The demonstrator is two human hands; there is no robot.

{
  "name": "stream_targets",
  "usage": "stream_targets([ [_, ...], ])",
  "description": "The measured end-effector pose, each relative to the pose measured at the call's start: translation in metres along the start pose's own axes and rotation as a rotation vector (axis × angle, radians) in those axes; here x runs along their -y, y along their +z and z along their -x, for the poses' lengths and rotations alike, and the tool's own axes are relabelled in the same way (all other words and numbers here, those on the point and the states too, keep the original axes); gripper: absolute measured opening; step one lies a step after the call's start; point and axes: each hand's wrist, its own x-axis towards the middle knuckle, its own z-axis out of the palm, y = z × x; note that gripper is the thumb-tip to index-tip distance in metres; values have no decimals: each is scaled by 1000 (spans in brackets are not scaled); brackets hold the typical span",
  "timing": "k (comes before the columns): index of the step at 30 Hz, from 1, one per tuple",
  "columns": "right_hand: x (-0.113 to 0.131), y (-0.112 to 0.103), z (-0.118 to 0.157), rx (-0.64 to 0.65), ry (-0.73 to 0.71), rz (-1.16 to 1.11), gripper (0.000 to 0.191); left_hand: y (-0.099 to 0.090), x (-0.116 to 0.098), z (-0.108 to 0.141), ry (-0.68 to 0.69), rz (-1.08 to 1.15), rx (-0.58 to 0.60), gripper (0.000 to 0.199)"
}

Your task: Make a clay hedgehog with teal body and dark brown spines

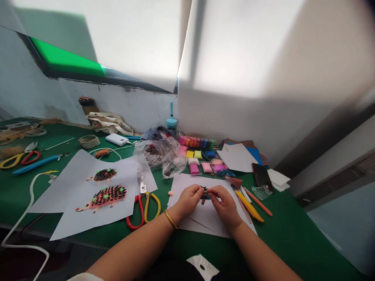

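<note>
Over a white paper sheet (187,181), my left hand (189,200) and my right hand (225,207) meet at a small hedgehog figure (205,193). Dark pointed spines cover its top, with a bluish lower body and a brownish foot; the fingers hide its ends. Thumb and fingers of both hands are pinched at opposite sides of the figure. Whatever lies within either pinch is too small to make out. To the left, a larger pink hedgehog (107,196) and a smaller brown hedgehog (103,175), both dark-spined with green dots, lie on paper.
Red-and-yellow scissors (143,203) lie beside my left forearm. Clay packets (193,168) and a crumpled plastic bag (164,152) sit behind the sheet. A yellow tool (250,205), an orange stick (258,201) and a dark phone (261,176) are at the right. A white cable (32,191) crosses the left.
</note>
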Motion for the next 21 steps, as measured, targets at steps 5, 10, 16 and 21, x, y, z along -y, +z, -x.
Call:
stream_targets([
  [5, -1, -1, -1, -5, 21, -3, 15, 0, 1, 0, 14, -38, 23, 37],
  [10, 0, -2, 0, 21, 18, 2, 17, 0, 0, 0, 0, -47, -13, 37],
  [16, -10, -5, 0, -71, 107, 24, 17, 1, 1, 0, -2, 67, -47, 31],
  [21, -36, -14, -2, -98, 325, 151, 24, -2, 12, -6, -86, 163, -171, 28],
])
